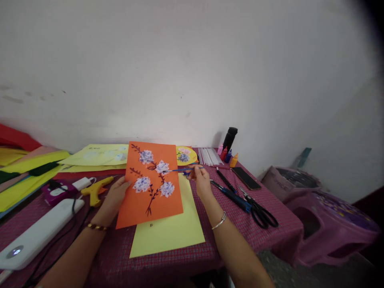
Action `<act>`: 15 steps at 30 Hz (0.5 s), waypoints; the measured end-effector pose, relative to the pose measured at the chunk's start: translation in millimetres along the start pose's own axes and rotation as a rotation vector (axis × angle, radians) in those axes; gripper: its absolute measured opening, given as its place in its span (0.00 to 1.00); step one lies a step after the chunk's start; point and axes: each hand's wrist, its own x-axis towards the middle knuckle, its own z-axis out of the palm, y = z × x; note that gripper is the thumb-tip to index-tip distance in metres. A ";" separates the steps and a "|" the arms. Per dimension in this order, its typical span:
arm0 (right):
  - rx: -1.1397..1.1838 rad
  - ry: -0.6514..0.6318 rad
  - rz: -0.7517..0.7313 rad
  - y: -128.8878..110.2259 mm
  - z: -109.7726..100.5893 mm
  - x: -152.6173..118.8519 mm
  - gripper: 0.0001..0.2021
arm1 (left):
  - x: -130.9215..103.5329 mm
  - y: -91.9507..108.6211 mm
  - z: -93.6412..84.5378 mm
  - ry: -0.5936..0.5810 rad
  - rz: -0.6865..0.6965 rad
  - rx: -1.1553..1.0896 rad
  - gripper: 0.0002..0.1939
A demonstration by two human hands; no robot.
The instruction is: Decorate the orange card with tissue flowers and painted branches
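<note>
My left hand (118, 194) grips the left edge of an orange sheet of paper (168, 206), holding it tilted up off the table. Dark branches and several white-and-purple flowers (141, 184) cover the sheet. In my right hand (200, 180) is a thin blue paintbrush (180, 170), pinched between the fingers. Its tip lies at the upper middle flower (162, 167); whether it touches cannot be made out. Beneath the orange sheet, a pale yellow sheet (180, 232) rests on the checked tablecloth (117, 256).
A yellow glue gun (95, 192), purple power socket (58, 195) and white lamp-like device (39, 234) lie left. Right are scissors (261, 212), a blue-handled tool (235, 199), a phone (246, 178), small paint bottles (233, 160) and a black bottle (230, 139). A pink stool (327, 228) stands beyond the table.
</note>
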 end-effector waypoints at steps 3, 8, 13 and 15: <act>-0.031 0.015 -0.017 0.2 0.5 -1.0 0.21 | -0.4 -0.7 -0.3 -0.018 -0.004 -0.007 0.22; -0.076 0.030 -0.032 3.3 -1.6 0.9 0.21 | -1.2 -0.8 1.1 -0.032 0.001 -0.011 0.24; -0.107 0.038 -0.052 4.8 -1.3 1.2 0.21 | -3.8 0.8 4.0 -0.021 0.001 -0.005 0.25; -0.084 0.045 -0.045 4.1 -1.1 0.8 0.21 | -4.7 1.2 4.8 -0.020 0.003 -0.003 0.25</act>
